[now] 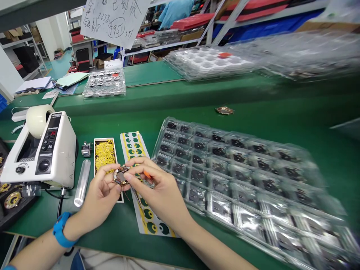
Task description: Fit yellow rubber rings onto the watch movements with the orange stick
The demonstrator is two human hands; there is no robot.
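Note:
My left hand and my right hand meet over the green mat. Between their fingers is a small copper-wound ring with a dark centre, and thin wires trail below it. My right hand also hides most of a small orange-tipped tool. Just beyond my hands lie an open box of yellow rings and a strip of yellow-and-green printed stickers. A clear tray of black parts lies to the right of my right hand.
A white tape dispenser, a tally counter and a clear tube stand left of my hands. A loose copper ring lies on the mat. Further clear trays stand behind, with shelves and a person's blue sleeve beyond.

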